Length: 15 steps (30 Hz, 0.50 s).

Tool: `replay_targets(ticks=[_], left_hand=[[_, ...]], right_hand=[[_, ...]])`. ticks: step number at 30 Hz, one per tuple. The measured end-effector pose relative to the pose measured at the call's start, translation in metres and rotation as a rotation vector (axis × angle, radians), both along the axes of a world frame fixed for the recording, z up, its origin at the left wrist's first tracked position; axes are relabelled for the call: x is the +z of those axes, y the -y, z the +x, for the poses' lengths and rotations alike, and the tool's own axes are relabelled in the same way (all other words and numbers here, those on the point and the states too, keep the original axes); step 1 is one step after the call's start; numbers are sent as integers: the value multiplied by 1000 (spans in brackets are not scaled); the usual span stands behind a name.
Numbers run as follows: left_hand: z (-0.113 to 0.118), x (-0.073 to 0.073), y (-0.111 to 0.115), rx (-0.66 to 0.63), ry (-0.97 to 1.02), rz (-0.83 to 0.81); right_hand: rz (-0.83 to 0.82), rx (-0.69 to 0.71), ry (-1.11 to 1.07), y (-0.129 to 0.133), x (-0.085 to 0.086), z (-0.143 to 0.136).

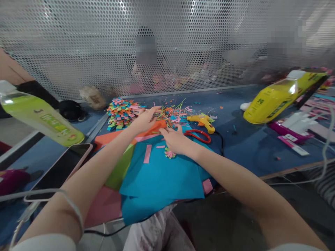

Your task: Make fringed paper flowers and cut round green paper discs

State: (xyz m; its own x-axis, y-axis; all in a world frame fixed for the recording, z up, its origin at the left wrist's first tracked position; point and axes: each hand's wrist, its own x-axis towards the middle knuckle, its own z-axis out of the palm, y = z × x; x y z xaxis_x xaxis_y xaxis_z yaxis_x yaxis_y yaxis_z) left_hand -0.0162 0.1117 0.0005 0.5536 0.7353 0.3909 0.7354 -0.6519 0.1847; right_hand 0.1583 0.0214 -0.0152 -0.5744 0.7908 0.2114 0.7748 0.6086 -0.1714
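My left hand (pixel 145 120) reaches over a heap of thin paper scraps (pixel 172 115), its visible fingers stretched out beside a piece of orange paper (pixel 157 127). My right hand (pixel 174 140) has its fingertips closed at the edge of that orange paper. Just below the right hand lies a small fringed pink-and-green paper flower (pixel 170 153). Blue paper sheets (pixel 162 177) spread out under both hands, with a pink paper strip (pixel 147 154) on top. Red-handled scissors (pixel 202 136) rest right of my right hand, their blades mostly hidden.
A yellow glue gun (pixel 202 122) lies behind the scissors. Fringed paper pieces (pixel 120 113) are piled at the back left. A phone (pixel 61 169) and a green drink bottle (pixel 42 116) are left; a yellow bottle (pixel 270 99) stands right. Perforated metal (pixel 183 45) closes the table's back.
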Motion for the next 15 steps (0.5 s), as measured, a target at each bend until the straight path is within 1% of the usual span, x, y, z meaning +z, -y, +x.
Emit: replay_targets(ticks=[2,4,7,9,11,12,14,15], left_hand=[[-2,9,6,48,60,5],[-7,13,14,69,69,-17],[-18,10,28,59,53,-42],[-24,4,38,26,11,-59],[-28,-2,50,-16,-54,-92],[-29,-5,55,-24,-83,-106],[-28,-8,65,2,-142,-114],[-27,-9,69,14,-175,-104]], right_hand=[[3,-5,-9,-1,0,0],[6,-8,-38,-2,0,1],[22,7,-165,-4,5,6],[16,50,-340,-3,17,12],[-57,142,-582,4,36,19],[-142,215,-696,12,46,22],[-331,418,-914,35,62,29],[-419,538,-1000,51,64,34]])
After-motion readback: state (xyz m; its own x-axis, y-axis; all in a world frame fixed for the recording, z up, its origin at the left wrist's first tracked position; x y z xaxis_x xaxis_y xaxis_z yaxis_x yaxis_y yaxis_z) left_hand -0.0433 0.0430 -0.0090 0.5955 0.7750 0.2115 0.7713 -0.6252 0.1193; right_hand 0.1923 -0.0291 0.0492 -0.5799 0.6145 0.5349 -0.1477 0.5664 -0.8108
